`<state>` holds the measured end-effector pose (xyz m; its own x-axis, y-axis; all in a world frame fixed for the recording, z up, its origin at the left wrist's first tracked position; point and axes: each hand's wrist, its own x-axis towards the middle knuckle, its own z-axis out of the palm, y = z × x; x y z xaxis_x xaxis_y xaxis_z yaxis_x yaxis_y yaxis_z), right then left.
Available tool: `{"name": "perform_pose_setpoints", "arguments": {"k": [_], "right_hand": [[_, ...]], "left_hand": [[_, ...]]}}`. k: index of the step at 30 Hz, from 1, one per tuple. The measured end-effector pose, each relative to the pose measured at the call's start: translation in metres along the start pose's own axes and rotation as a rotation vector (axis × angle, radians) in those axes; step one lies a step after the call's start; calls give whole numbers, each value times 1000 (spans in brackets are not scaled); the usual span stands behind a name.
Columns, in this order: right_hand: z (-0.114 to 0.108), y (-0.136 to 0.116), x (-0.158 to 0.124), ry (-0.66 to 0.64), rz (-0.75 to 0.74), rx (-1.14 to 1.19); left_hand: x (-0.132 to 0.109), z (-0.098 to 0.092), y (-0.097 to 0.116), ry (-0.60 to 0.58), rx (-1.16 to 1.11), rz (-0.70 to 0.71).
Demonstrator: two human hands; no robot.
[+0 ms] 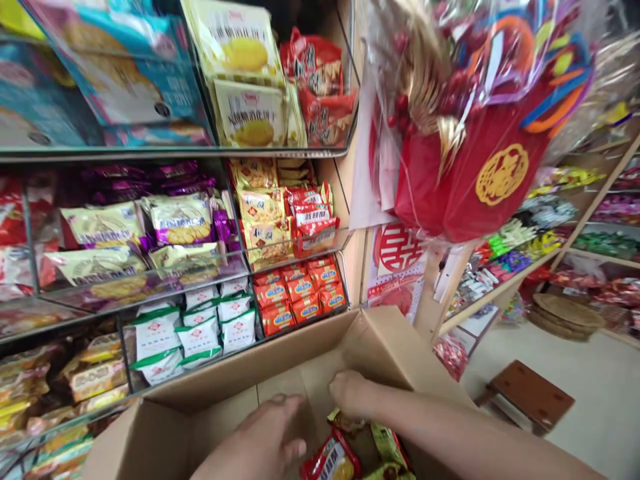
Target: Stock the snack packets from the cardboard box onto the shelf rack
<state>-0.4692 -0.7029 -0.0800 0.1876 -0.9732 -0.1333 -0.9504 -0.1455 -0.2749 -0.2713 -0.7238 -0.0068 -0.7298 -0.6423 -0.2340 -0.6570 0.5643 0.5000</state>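
Both hands reach into an open cardboard box (220,383) in front of the shelves. My left hand (260,437) is over the left part of the box, fingers stretched out and thumb apart, with nothing in it. My right hand (353,395) is closed, its fingers curled down and partly hidden, at a gold-and-green snack packet (345,421) that shows just under it. Beside the hands, a red snack packet (331,460) and a green-gold packet (387,445) lie in the box.
Shelf bins behind the box hold white-green packets (197,330), orange packets (300,297) and cream-purple packets (180,220). A red bag (465,173) in clear plastic hangs at upper right. A low brown stool (533,393) stands on the floor at right.
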Motion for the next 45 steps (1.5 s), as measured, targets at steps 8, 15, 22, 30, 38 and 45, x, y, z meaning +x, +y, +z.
{"name": "perform_pose_setpoints", "arguments": {"k": [8,15,22,30,38,45], "right_hand": [[-92,-23,-33,66,-212,445],[-111,-25,-38,268,-53,1266],[-112,-39,-45,405,-116,1586],[-116,-39,-43,285,-172,1347],[-104,-46,-54,779,-28,941],[-103,-65,-59,1119,-397,-169]], "left_hand": [[9,-13,10,0,-229,40],[6,-29,45,-49,-763,285],[6,-25,65,489,-1161,-4],[3,-28,60,678,-1220,-38],[7,-34,47,813,-1356,-57],[4,-31,51,951,-1412,-10]]}}
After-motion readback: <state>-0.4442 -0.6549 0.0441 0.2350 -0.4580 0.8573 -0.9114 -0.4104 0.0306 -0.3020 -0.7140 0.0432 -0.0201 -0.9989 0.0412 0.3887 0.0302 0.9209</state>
